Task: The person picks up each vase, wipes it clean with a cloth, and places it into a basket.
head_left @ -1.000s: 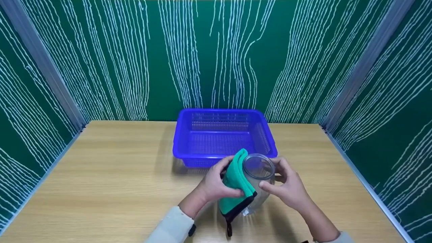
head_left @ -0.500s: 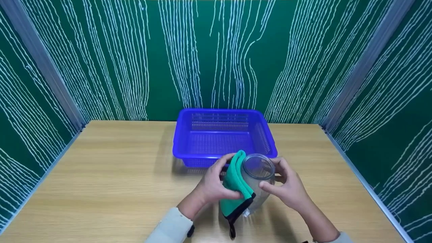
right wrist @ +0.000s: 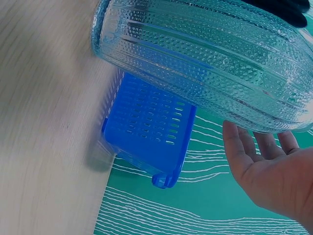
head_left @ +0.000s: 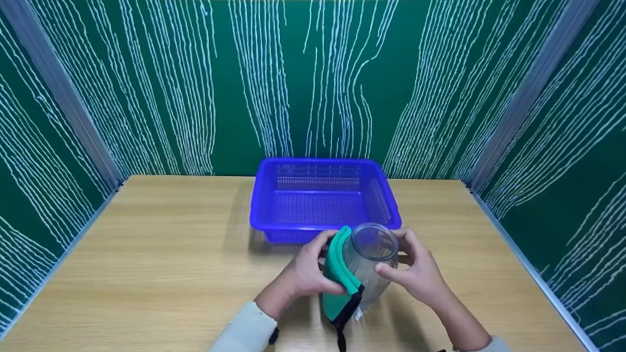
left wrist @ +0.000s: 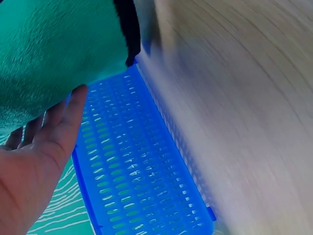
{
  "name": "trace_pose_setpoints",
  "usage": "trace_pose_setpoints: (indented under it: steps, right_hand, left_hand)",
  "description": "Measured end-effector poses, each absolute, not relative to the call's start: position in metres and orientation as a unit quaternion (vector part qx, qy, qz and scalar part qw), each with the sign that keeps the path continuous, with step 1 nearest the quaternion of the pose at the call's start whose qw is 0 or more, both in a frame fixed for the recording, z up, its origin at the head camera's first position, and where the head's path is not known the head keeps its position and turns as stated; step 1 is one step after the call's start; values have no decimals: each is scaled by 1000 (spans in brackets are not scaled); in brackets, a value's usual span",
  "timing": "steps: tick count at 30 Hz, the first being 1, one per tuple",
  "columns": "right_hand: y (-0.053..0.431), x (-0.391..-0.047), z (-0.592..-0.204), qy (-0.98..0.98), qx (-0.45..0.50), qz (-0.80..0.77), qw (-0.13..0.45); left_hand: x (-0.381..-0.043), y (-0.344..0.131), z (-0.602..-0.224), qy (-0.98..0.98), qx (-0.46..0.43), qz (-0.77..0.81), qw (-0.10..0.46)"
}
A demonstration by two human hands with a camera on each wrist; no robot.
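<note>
A clear glass jar (head_left: 375,259) with a ribbed, dimpled wall (right wrist: 210,58) stands mouth up, tilted slightly, over the near part of the table. My right hand (head_left: 420,274) grips it near the rim from the right, thumb in front and fingers behind. My left hand (head_left: 310,269) holds a folded green cloth (head_left: 337,274) with a black edge and hanging loop against the jar's left side. In the left wrist view the fingers lie along the plush cloth (left wrist: 54,54). Whether the jar's base touches the table, I cannot tell.
A blue plastic basket (head_left: 259,195) with slotted walls stands right behind the hands, against the back of the wooden table (head_left: 171,254). Green panels (head_left: 391,88) with white wavy lines enclose the table at the back and sides.
My left hand has slid the cloth down along the jar's left side and turned it a little, baring more glass. The jar and my right hand stay in place.
</note>
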State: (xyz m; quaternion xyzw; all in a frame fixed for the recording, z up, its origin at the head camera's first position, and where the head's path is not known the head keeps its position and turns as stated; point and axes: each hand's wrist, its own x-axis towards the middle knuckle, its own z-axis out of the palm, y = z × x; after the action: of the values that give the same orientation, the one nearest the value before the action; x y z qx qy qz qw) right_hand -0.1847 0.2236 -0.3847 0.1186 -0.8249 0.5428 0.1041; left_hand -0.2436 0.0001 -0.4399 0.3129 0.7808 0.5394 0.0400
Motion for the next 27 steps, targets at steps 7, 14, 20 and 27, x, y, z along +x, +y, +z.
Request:
trace_pose_setpoints:
  steps: [7,14,20,27]
  right_hand:
    - [229,-190,-397,-827,116,539,111]
    - [228,-190,-397,-831,114,532,114]
    - [229,-191,-398,-832,110,532,109]
    - [230,-191,-399,-835,106,530,104]
  left_hand:
    - [-244,-1,-444,804,309,506,45]
    - [-245,-2,-448,843,301,444,32]
    - [-246,-1,-457,859,291,419,44]
    - [-247,-1,-460,872,287,395,42]
